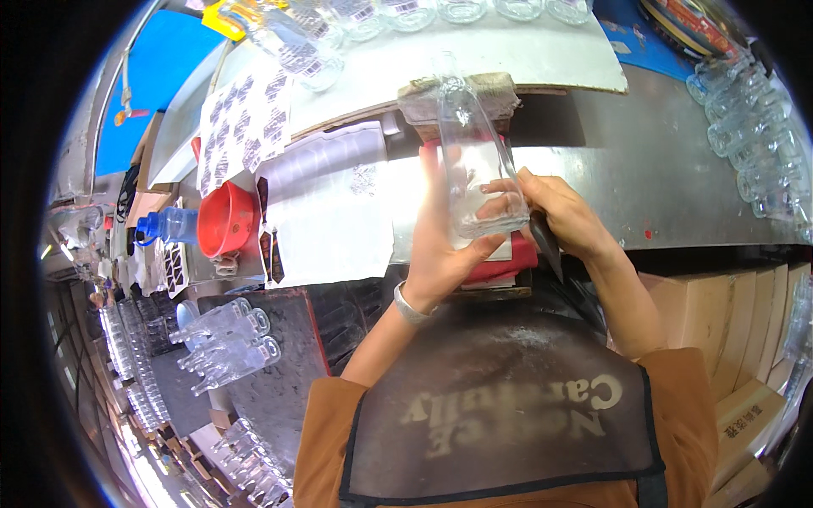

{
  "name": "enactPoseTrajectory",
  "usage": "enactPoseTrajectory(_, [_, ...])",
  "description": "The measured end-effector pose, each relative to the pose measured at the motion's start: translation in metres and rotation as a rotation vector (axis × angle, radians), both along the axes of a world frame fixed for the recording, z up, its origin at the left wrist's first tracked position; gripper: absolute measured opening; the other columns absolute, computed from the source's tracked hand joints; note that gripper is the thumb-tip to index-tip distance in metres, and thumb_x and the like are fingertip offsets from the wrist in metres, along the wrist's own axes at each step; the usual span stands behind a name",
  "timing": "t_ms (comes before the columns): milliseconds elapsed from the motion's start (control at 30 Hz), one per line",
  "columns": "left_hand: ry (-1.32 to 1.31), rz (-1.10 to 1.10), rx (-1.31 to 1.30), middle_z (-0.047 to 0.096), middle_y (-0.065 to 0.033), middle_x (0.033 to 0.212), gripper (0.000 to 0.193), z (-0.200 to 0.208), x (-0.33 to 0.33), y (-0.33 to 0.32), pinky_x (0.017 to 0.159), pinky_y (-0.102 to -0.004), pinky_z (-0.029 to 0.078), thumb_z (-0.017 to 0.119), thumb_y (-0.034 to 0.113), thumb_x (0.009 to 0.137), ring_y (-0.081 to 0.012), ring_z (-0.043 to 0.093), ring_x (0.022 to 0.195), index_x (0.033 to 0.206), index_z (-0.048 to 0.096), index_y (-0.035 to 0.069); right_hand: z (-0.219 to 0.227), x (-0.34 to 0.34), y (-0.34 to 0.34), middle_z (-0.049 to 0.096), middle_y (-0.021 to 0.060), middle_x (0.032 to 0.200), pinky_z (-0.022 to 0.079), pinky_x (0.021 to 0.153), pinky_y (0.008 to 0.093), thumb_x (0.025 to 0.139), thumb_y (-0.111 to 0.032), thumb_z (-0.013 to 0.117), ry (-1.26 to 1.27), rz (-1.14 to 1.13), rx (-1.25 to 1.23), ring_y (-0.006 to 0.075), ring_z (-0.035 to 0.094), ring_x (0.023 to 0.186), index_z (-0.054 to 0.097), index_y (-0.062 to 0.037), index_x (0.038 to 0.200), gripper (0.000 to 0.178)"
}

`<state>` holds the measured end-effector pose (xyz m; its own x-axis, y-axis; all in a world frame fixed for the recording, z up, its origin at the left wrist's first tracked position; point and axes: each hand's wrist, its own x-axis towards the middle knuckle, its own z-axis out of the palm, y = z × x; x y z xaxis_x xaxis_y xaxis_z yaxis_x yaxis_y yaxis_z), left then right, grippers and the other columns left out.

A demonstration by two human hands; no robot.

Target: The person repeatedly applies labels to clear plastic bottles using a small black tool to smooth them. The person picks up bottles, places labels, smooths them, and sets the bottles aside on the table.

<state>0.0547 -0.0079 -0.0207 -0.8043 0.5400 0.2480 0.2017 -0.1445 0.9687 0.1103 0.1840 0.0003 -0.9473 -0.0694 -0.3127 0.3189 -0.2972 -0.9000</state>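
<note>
We hold a clear glass bottle [481,190] between both hands, above the metal bench [614,199], its base toward us and its neck in front of a cloth-topped block [500,95]. Our left hand [436,258] grips its left side, the fingers blurred; our right hand [566,216] grasps its right side, over a dark pointed object [546,245] that we cannot tell is held. White paper [330,216] lies to the left, beside a red bowl [227,220].

The left grip [436,258] and right grip [567,216] hold a tall clear glass bottle [472,161], neck pointing far, right of a round red plastic bowl [222,224].
</note>
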Motion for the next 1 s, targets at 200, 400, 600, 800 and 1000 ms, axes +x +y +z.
enactPoseTrajectory(200, [0.486, 0.120, -0.413, 0.030, -0.0278, 0.159, 0.102, -0.021, -0.002, -0.021, 0.117, -0.0463, 0.033, 0.084, 0.015, 0.075, -0.0418, 0.038, 0.143, 0.157, 0.025, 0.000, 0.022, 0.016, -0.010, 0.074, 0.0139, 0.094, 0.045, 0.054, 0.0284, 0.095, -0.014, 0.063, 0.286, -0.020, 0.931, 0.0114, 0.054, 0.053, 0.062, 0.0033, 0.127, 0.037])
enactPoseTrajectory(400, [0.611, 0.191, -0.476, 0.034, -0.0249, 0.157, 0.097, -0.021, -0.041, -0.067, 0.116, -0.0480, 0.032, 0.084, 0.022, 0.076, -0.0422, 0.036, 0.143, 0.154, 0.031, 0.000, 0.014, 0.022, -0.010, 0.074, 0.0149, 0.091, 0.046, 0.057, 0.0315, 0.090, -0.017, 0.071, 0.212, -0.088, 0.945, 0.0179, 0.055, 0.052, 0.065, 0.0009, 0.119, 0.035])
enactPoseTrajectory(600, [0.900, 0.979, -1.005, 0.039, -0.0238, 0.153, 0.068, -0.022, -0.194, -0.187, 0.111, -0.0524, 0.033, 0.079, 0.024, 0.081, -0.0405, 0.040, 0.137, 0.140, 0.052, 0.003, -0.008, 0.027, 0.005, 0.072, 0.0092, 0.083, 0.042, 0.055, 0.0266, 0.090, -0.015, 0.070, 0.240, -0.216, 0.919, 0.0095, 0.046, 0.054, 0.068, 0.0013, 0.116, 0.030])
enactPoseTrajectory(800, [1.016, 0.898, -0.813, 0.073, -0.0104, 0.116, 0.020, -0.027, -0.224, -0.210, 0.100, -0.0430, 0.047, 0.065, 0.005, 0.090, -0.0322, 0.064, 0.116, 0.108, 0.074, 0.006, -0.011, 0.032, 0.013, 0.072, 0.0067, 0.087, 0.043, 0.059, 0.0228, 0.092, -0.012, 0.068, 0.158, -0.197, 0.872, 0.0054, 0.051, 0.062, 0.066, 0.0023, 0.120, 0.032])
enactPoseTrajectory(1000, [0.045, 0.766, -0.132, 0.074, -0.0055, 0.102, 0.025, -0.004, -0.166, -0.178, 0.084, -0.0273, 0.052, 0.061, 0.013, 0.101, -0.0079, 0.065, 0.091, 0.113, 0.071, -0.007, 0.004, 0.029, -0.003, 0.069, 0.0081, 0.098, 0.043, 0.055, 0.0244, 0.076, -0.014, 0.081, 0.174, 0.062, 0.797, 0.0077, 0.048, 0.055, 0.051, -0.0042, 0.144, 0.075])
